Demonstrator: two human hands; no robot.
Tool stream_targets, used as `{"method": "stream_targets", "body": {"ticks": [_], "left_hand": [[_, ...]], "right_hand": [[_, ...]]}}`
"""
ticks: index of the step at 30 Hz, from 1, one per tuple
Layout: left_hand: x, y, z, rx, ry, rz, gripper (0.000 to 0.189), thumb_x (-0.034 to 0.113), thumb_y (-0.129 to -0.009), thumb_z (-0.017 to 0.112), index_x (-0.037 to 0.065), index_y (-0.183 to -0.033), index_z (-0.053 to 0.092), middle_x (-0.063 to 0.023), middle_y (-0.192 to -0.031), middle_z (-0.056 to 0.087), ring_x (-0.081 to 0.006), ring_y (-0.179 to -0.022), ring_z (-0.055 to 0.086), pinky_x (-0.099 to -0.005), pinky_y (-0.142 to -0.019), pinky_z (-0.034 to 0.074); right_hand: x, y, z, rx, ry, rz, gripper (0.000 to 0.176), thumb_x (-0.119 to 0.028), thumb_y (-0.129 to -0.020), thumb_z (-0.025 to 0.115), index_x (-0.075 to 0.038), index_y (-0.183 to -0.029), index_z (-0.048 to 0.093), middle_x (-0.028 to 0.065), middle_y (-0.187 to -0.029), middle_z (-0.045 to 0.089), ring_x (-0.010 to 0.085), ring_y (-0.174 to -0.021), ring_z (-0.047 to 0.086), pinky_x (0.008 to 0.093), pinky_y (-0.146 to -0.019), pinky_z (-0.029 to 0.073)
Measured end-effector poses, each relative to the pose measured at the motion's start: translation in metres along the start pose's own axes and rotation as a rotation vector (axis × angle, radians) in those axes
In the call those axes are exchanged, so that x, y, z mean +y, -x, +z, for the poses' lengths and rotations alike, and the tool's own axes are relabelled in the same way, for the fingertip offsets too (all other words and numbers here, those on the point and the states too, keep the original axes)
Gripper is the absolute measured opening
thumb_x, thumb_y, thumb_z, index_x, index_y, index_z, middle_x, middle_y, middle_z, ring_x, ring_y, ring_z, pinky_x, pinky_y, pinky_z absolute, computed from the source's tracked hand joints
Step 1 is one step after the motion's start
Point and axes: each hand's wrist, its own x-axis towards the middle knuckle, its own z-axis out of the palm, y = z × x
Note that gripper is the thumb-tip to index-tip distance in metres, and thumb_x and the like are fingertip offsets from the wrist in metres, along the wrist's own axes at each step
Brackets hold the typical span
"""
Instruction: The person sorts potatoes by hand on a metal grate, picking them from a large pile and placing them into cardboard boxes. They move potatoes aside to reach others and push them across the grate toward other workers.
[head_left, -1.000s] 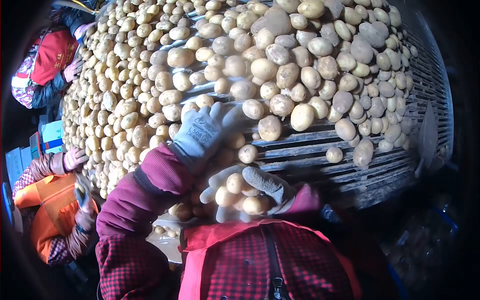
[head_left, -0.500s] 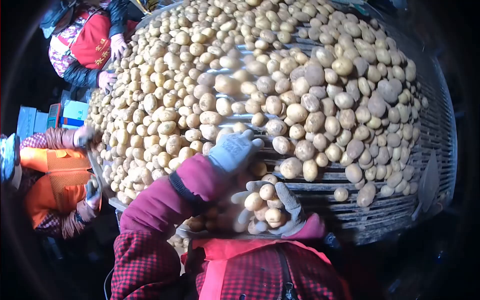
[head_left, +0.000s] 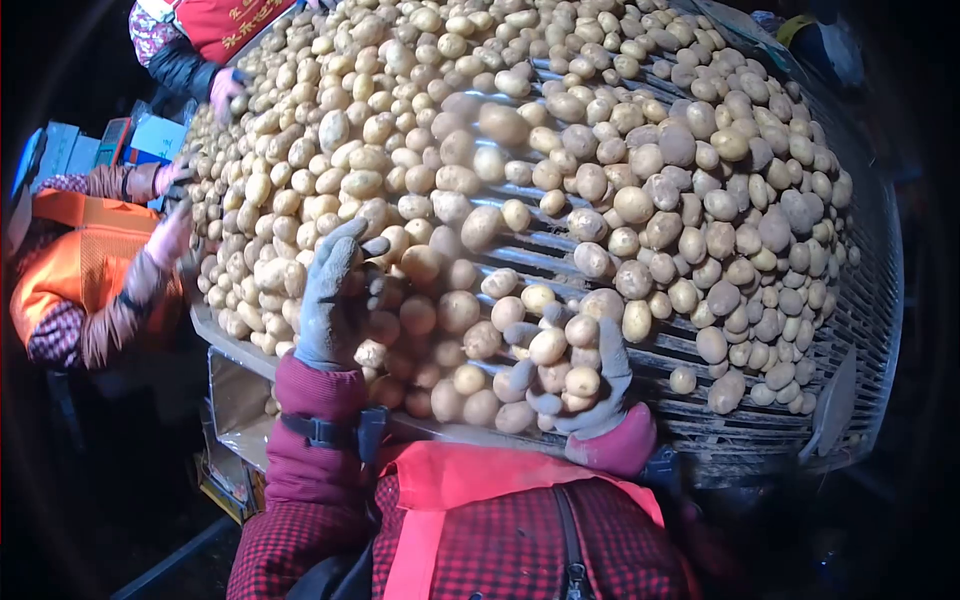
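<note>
Potatoes (head_left: 460,312) lie heaped over a slatted table in front of me. My left hand (head_left: 332,290), in a grey glove, is upright at the near left part of the heap, fingers apart, with potatoes just right of its palm; nothing shows in its grip. In its grey glove, my right hand (head_left: 580,375) cups several small potatoes (head_left: 548,347) near the table's front edge, its fingers curled around them. More loose potatoes lie between the two hands.
Bare slats (head_left: 720,435) show at the right front. A co-worker in an orange vest (head_left: 95,245) and another in a red apron (head_left: 235,28) reach into the heap from the left. An open wooden box (head_left: 238,385) stands below the left edge.
My left hand has moved left from the middle slats and opened out. Potatoes now cover the near area between my hands. My right hand, still holding potatoes, has shifted slightly right.
</note>
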Motion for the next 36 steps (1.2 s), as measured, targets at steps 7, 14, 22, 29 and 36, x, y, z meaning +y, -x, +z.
{"method": "stream_targets", "body": {"ticks": [7, 14, 22, 29, 36], "left_hand": [[-0.006, 0.026, -0.024, 0.142, -0.024, 0.023, 0.034, 0.020, -0.102, 0.065, 0.004, -0.131, 0.062, -0.0080, -0.100, 0.070, -0.0116, -0.070, 0.061, -0.0239, -0.060, 0.051], [-0.010, 0.051, -0.051, 0.197, -0.121, -0.021, 0.030, 0.027, -0.101, 0.066, 0.012, -0.128, 0.065, 0.0003, -0.097, 0.068, -0.0056, -0.067, 0.053, -0.0192, -0.053, 0.041], [-0.020, 0.067, -0.027, 0.038, -0.263, 0.031, 0.024, 0.032, -0.104, 0.064, 0.008, -0.102, 0.065, -0.0038, -0.088, 0.067, -0.0087, -0.055, 0.051, -0.0230, -0.045, 0.037], [-0.029, 0.074, 0.068, -0.489, -0.983, 0.360, 0.010, 0.015, -0.096, 0.072, 0.006, -0.100, 0.073, -0.0022, -0.078, 0.065, -0.0119, -0.066, 0.059, -0.0284, -0.058, 0.047], [-0.081, 0.097, 0.138, -1.240, -1.958, 0.408, 0.025, 0.031, -0.090, 0.069, 0.006, -0.095, 0.072, -0.0116, -0.092, 0.066, -0.0277, -0.077, 0.070, -0.0443, -0.063, 0.056]], "right_hand": [[-0.010, -0.006, 0.017, 0.318, 0.249, -0.220, 0.056, -0.060, -0.104, 0.044, -0.022, -0.143, 0.051, 0.0124, -0.135, 0.056, 0.0283, -0.102, 0.060, 0.0283, -0.055, 0.047], [-0.013, -0.011, 0.020, 0.322, 0.299, -0.318, 0.060, -0.059, -0.104, 0.042, -0.022, -0.151, 0.047, 0.0096, -0.139, 0.057, 0.0246, -0.102, 0.060, 0.0264, -0.056, 0.047], [-0.017, 0.008, 0.035, 0.154, 0.201, -0.396, 0.056, -0.056, -0.106, 0.044, -0.020, -0.148, 0.044, 0.0070, -0.140, 0.054, 0.0276, -0.103, 0.062, 0.0306, -0.058, 0.054], [-0.051, 0.097, 0.011, 0.213, 0.344, -0.545, 0.053, -0.053, -0.105, 0.048, -0.023, -0.148, 0.054, 0.0112, -0.153, 0.048, 0.0225, -0.110, 0.057, 0.0238, -0.064, 0.048], [-0.051, 0.116, 0.010, 0.275, 0.252, -0.604, 0.057, -0.056, -0.105, 0.045, -0.022, -0.152, 0.049, 0.0117, -0.149, 0.051, 0.0220, -0.102, 0.059, 0.0225, -0.060, 0.047]]}}
